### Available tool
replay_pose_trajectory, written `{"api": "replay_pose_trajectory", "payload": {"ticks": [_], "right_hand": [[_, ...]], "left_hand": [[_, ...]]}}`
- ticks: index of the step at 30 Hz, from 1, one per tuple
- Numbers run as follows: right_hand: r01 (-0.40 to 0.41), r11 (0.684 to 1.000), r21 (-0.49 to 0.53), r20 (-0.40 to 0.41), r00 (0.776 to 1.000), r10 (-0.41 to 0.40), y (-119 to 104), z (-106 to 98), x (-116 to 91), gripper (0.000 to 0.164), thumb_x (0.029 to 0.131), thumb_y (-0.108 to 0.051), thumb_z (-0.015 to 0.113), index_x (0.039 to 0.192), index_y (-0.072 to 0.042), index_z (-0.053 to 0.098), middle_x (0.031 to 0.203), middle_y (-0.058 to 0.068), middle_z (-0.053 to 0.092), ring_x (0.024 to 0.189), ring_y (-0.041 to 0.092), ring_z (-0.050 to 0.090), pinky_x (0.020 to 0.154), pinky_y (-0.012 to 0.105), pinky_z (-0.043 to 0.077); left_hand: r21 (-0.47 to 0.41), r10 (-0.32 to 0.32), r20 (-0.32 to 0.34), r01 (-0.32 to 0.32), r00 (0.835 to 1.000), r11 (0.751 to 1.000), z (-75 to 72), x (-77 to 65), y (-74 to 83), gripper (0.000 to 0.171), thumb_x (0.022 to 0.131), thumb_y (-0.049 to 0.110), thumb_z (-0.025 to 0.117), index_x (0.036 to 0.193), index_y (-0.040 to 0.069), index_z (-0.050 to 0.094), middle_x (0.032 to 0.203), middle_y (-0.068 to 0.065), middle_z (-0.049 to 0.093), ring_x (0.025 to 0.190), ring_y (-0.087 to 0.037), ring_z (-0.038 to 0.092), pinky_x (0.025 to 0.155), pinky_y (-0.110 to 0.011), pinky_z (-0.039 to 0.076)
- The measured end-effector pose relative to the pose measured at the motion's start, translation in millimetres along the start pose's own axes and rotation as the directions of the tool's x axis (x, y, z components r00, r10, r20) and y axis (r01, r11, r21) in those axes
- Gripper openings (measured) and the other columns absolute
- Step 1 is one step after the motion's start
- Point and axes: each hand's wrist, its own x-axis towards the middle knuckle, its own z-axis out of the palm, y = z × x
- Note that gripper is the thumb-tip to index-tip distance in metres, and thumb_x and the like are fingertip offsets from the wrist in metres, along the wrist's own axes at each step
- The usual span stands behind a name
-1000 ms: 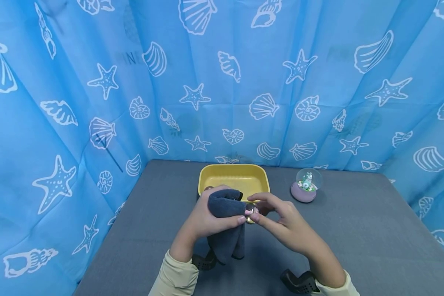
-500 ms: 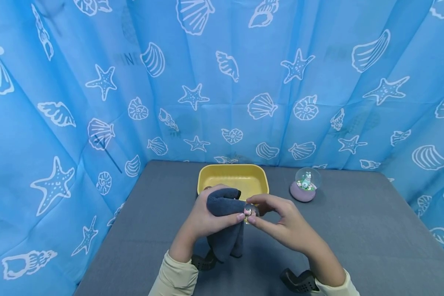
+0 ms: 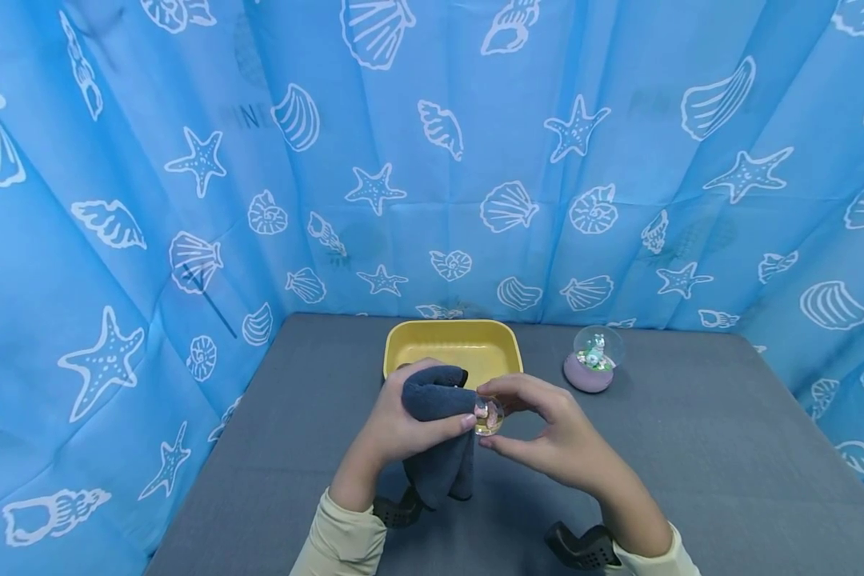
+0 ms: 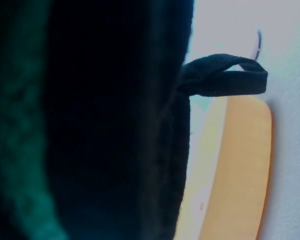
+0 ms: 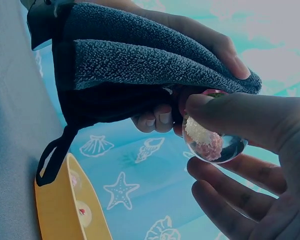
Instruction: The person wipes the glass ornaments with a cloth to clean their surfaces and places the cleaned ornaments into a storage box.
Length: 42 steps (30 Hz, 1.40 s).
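My left hand (image 3: 396, 424) grips a folded dark blue towel (image 3: 435, 472), its fingers hidden behind the cloth in the head view. At the towel's right edge sits a small snow globe (image 3: 489, 416) with a pink and cream figure inside its clear dome. The towel wraps the globe's far end. My right hand (image 3: 550, 432) holds the dome between thumb and fingers. In the right wrist view the thumb lies across the globe (image 5: 210, 142), and the other fingers spread beneath. A hanging loop (image 4: 230, 75) of the towel shows in the left wrist view, where the cloth hides the hand.
Behind the hands stands a yellow tray (image 3: 507, 340), with small round things (image 5: 84, 214) in it in the right wrist view. Another snow globe (image 3: 594, 360) on a lilac base stands at the right on the grey table (image 3: 691, 448). A blue shell-print curtain (image 3: 432, 184) hangs behind.
My right thumb has slid down the globe toward its lower edge, exposing more of the dome. The globe has turned slightly, and its figure shows more. My left hand keeps its grip on the towel.
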Motion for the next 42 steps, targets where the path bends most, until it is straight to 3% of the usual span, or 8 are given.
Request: {"api": "replay_pose_trajectory", "payload": {"ticks": [7, 17, 27, 42], "right_hand": [[0.016, 1.0, -0.015, 0.001, 1.0, -0.016, -0.1, 0.8, -1.0, 0.052, 0.079, -0.023, 0.083, 0.127, -0.022, 0.061, 0.117, -0.006, 0.067, 0.095, 0.008, 0.067, 0.079, 0.031, 0.058], [-0.051, 0.999, -0.017, 0.052, 0.997, 0.052, -2.4, -0.3, -0.4, 0.048, 0.084, -0.03, 0.078, 0.128, -0.025, 0.06, 0.118, -0.009, 0.067, 0.095, 0.006, 0.064, 0.081, 0.027, 0.055], [-0.067, 0.998, -0.01, 0.098, 0.993, 0.067, -4.0, -0.4, 1.5, 0.042, 0.094, -0.024, 0.067, 0.134, -0.026, 0.055, 0.127, -0.008, 0.064, 0.097, 0.005, 0.064, 0.082, 0.027, 0.056], [-0.075, 0.997, -0.002, 0.092, 0.993, 0.075, -4.1, 2.0, 0.8, 0.04, 0.096, -0.021, 0.064, 0.135, -0.024, 0.055, 0.128, -0.006, 0.063, 0.098, 0.005, 0.065, 0.082, 0.027, 0.056]], "left_hand": [[-0.003, -0.002, -0.002, 0.002, 1.0, 1.0, -1.2, 0.2, 2.1, 0.044, 0.078, 0.026, 0.082, 0.118, 0.026, 0.064, 0.112, 0.003, 0.067, 0.1, -0.016, 0.063, 0.087, -0.036, 0.054], [-0.016, -0.006, -0.01, 0.006, 1.0, 1.0, -2.1, -0.3, 1.0, 0.044, 0.078, 0.026, 0.083, 0.119, 0.025, 0.064, 0.113, 0.005, 0.066, 0.101, -0.015, 0.064, 0.09, -0.035, 0.054], [-0.051, 0.04, 0.001, -0.04, 0.999, 0.998, -2.9, 0.5, 0.5, 0.043, 0.079, 0.024, 0.082, 0.118, 0.027, 0.063, 0.111, 0.003, 0.066, 0.097, -0.018, 0.065, 0.085, -0.037, 0.056], [-0.064, 0.078, -0.003, -0.078, 0.997, 0.995, -2.9, 0.6, 0.2, 0.044, 0.079, 0.023, 0.081, 0.119, 0.025, 0.063, 0.11, 0.004, 0.065, 0.097, -0.019, 0.064, 0.085, -0.037, 0.056]]}}
